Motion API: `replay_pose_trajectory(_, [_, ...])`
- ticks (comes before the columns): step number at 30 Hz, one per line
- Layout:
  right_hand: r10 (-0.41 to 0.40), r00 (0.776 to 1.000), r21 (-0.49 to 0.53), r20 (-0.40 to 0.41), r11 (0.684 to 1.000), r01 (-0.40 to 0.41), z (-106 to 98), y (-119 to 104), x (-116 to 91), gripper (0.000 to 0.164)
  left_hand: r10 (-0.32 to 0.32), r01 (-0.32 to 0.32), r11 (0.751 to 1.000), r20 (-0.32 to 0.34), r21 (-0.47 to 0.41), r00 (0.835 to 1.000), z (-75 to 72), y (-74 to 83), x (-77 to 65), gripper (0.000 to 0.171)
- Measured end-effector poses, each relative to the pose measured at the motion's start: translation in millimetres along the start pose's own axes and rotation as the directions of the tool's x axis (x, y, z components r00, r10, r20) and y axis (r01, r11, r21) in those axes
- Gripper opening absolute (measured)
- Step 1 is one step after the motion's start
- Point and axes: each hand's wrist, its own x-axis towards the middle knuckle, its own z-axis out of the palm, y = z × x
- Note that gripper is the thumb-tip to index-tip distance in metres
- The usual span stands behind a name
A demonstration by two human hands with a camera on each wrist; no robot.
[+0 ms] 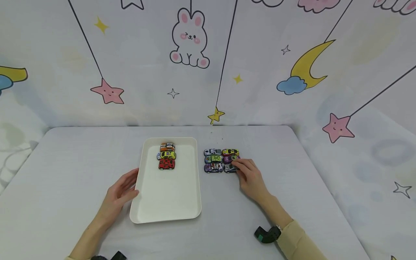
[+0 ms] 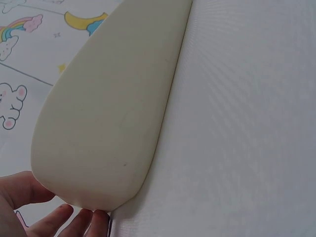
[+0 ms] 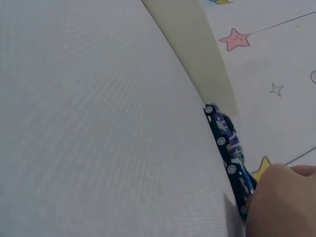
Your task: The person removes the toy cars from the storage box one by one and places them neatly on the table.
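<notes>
A white tray lies on the table with three toy cars in its upper part: an orange car, a yellow car and a red spotted car. My left hand rests against the tray's left side, fingers and thumb touching its wall. To the tray's right, several toy cars stand in two columns. My right hand is at the nearest car of the right column, a black-and-grey toy car, its thumb and fingers pinching the right end. Those fingers partly cover the purple car behind it.
A yellow car heads the right column. The left column has a silver car, a green car and a purple-and-white car. A white cloth covers the table; a patterned curtain hangs behind it.
</notes>
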Motion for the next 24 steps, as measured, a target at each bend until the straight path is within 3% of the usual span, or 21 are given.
replay_pose_trajectory(7, [-0.044,0.997,-0.003,-0.064,0.999,0.044,3,-3,1,0.035,-0.005,0.006,1.000,0.001,-0.012,1.000,-1.6,-0.6,-1.8,0.057])
replay_pose_trajectory(14, [-0.207,0.963,0.028,-0.170,0.976,0.215,12,-21,8,0.030,0.003,-0.003,1.000,-0.005,-0.017,1.000,-2.8,0.2,-2.9,0.057])
replay_pose_trajectory(24, [-0.367,0.928,0.050,-0.061,0.928,0.370,30,-62,28,0.024,-0.010,0.010,1.000,-0.003,-0.014,1.000,0.2,0.2,-1.1,0.056])
